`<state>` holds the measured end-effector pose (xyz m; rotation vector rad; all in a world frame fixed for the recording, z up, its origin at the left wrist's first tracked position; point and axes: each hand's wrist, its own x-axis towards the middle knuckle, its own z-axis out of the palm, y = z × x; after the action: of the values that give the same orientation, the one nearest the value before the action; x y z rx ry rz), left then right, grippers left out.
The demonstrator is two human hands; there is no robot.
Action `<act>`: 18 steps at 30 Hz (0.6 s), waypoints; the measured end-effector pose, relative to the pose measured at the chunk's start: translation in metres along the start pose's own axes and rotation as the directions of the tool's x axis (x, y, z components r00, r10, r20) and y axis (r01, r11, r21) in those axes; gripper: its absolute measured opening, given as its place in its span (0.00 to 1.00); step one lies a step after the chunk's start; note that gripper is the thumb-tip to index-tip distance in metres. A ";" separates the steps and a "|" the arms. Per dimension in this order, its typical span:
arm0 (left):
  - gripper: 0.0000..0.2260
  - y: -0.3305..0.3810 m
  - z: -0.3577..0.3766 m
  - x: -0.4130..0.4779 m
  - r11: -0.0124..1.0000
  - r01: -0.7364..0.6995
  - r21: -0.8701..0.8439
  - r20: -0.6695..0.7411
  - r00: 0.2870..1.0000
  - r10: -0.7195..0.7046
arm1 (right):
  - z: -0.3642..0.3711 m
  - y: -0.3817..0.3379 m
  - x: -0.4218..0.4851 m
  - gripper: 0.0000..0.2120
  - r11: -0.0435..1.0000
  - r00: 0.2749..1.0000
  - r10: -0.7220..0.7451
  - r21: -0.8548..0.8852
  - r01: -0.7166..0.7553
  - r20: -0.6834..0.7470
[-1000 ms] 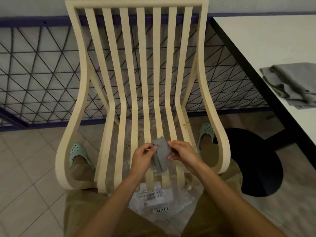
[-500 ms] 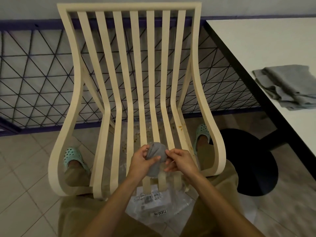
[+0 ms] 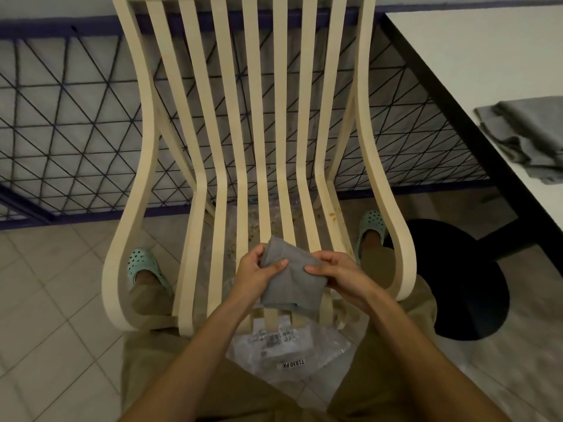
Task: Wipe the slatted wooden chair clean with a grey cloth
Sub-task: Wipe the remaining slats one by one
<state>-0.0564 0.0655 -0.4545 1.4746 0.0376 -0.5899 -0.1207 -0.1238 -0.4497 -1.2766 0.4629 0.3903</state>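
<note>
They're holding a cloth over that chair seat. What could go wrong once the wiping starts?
1. The cloth, folded between the left hand and right hand, could slip through the open gaps between the slats of the chair and land on the plastic bag underneath.
2. The brown spots on the right-side seat slats might smear instead of lifting, or loose bits could drop through the gaps.

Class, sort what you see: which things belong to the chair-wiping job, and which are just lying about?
In the job: cream slatted wooden chair; folded grey cloth, held by left hand and right hand.
Lying about: pile of grey cloths on the white table; clear labelled plastic bag on the floor; black round base.
</note>
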 end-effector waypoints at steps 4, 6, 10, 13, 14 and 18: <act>0.18 -0.001 -0.001 -0.002 0.995 0.068 -0.078 0.008 0.998 -0.067 | -0.003 0.001 0.001 0.22 0.966 0.997 0.025 0.260 -0.007 -0.068; 0.18 -0.001 0.002 -0.003 0.982 0.108 -0.154 0.054 0.993 -0.101 | -0.004 0.002 -0.001 0.19 0.899 0.998 0.056 0.433 -0.061 0.023; 0.14 0.003 -0.001 -0.003 0.952 0.159 -0.261 0.088 0.986 -0.140 | 0.005 0.013 -0.004 0.21 0.869 0.981 0.101 0.465 -0.167 0.164; 0.13 0.001 -0.003 -0.001 0.957 0.137 -0.254 0.071 0.990 -0.123 | 0.010 0.020 -0.006 0.20 0.881 0.989 0.048 0.461 -0.107 0.138; 0.13 -0.001 -0.003 0.000 0.967 0.121 -0.224 0.055 0.992 -0.111 | 0.011 0.021 -0.007 0.21 0.886 0.995 0.028 0.459 -0.069 0.096; 0.15 -0.008 0.006 0.002 0.989 0.147 -0.029 -0.017 0.989 -0.148 | 0.011 0.020 -0.009 0.23 0.943 0.989 0.027 0.331 0.022 -0.142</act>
<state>-0.0601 0.0599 -0.4620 1.4590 0.1702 -0.6924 -0.1369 -0.1080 -0.4585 -0.9788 0.6266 0.2100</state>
